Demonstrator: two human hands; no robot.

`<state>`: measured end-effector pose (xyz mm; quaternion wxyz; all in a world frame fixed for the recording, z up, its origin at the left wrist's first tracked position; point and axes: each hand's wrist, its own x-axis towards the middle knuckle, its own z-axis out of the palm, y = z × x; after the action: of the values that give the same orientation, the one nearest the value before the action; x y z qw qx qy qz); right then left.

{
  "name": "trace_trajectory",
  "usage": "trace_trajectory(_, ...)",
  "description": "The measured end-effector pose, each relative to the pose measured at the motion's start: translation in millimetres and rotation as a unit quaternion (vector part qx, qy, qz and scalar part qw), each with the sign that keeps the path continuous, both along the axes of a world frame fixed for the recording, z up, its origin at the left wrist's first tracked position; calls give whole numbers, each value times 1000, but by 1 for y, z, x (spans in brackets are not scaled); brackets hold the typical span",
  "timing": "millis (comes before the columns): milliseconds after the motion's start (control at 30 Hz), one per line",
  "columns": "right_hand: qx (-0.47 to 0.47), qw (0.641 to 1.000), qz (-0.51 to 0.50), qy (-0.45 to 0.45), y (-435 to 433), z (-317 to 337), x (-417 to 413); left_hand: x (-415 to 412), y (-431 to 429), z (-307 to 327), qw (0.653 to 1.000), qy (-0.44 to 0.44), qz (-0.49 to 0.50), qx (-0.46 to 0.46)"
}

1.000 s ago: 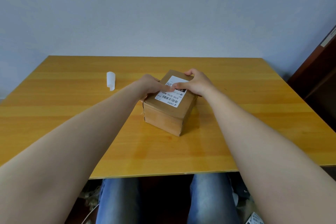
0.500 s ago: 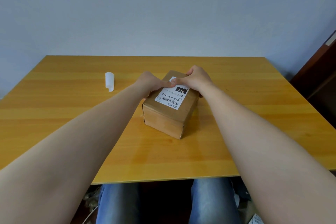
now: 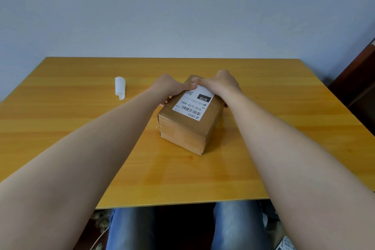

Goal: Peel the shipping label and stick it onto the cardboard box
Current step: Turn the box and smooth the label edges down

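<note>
The cardboard box (image 3: 189, 126) sits near the middle of the wooden table (image 3: 81, 128), turned so 1 corner points toward the person. The shipping label (image 3: 191, 105) already lies on its top face, printed side up, with its near end flat and its barcode close to the near right edge.

Both hands meet at the label's far end. The left hand (image 3: 169, 87) rests over the box's far left edge, its fingers pressed together with the tips on the label's far corner. The right hand (image 3: 221, 84) covers the far right part of the top, fingers curled and close together, tips pushing down beside the left ones; neither hand pinches anything that I can see.

The label looks thin, light and limp, likely to crease or trap air if rubbed carelessly, so flat fingertip pressure from the middle outward suits it. The box seems light and stiff enough to take that pressure, though it may slide on the smooth table, so bracing a side wall helps.

Far left on the table lies a curled white backing strip (image 3: 120, 87), well apart from the box.
</note>
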<state>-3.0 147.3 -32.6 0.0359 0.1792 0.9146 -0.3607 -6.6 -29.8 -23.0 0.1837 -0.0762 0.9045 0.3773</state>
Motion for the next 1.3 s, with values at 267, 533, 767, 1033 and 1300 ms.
trace_trajectory(267,37,999,0,10,-1,-2,0,5,0,2,999,-28,16,34)
trace_trajectory(533,-25,999,32,17,3,-4,7,19,-4,4,999,-24,13,36)
trace_trajectory(767,-97,994,53,23,7,1,31,55,-7,36,974,-196,-100,-48)
trace_trajectory(1033,-21,999,36,10,7,-1,44,58,-15,31,992,-124,-15,-16)
trace_trajectory(1300,54,998,-16,-42,-7,-1,51,50,-11,6,995,43,91,28)
